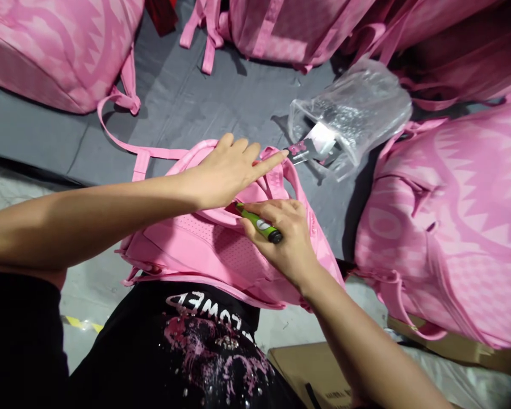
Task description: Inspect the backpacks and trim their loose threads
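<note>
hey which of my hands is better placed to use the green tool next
Likely your right hand: it grips the green tool over the pink backpack, while your left hand lies on the backpack.

Your left hand (225, 173) lies across the top of the pink backpack (183, 244), one digit outstretched; your right hand (287, 236) grips over its right half.

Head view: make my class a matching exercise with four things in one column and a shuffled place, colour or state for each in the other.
Column one
1. Green pen-shaped tool
2. Left hand
3. Clear plastic bag
4. Cardboard box

Column two
A. Lying on the grey surface
B. Brown, near the bottom edge
C. Held in the right hand
D. Touching the pink backpack

Pairs: 1-C, 2-D, 3-A, 4-B
</note>
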The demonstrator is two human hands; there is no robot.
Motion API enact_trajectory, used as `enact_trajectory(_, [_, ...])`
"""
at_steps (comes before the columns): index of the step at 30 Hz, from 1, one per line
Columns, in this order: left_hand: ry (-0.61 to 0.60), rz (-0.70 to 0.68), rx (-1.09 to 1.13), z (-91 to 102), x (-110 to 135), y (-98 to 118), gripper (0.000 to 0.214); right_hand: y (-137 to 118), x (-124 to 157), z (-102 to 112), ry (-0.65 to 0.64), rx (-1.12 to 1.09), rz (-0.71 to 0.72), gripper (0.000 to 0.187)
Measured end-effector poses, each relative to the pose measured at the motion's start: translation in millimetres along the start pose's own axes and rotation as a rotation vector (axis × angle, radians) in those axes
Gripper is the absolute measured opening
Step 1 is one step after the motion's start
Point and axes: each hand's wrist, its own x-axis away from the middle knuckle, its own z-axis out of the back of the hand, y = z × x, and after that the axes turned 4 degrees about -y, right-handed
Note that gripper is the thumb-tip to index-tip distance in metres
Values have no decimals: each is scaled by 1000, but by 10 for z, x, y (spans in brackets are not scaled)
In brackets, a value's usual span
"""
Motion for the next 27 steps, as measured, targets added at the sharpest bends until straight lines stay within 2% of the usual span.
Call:
enact_trajectory(9, [-7,-4,-20,-5,16,-8,81,-100,58,-110,142,2,-112,8])
enact_trajectory(17, [-60,12,-91,50,27,19,82,-157,55,-154,174,-6,-128,8])
enact_trajectory(27, [-67,24,-113,49,35,42,82,-198,55,-193,189,15,-185,10])
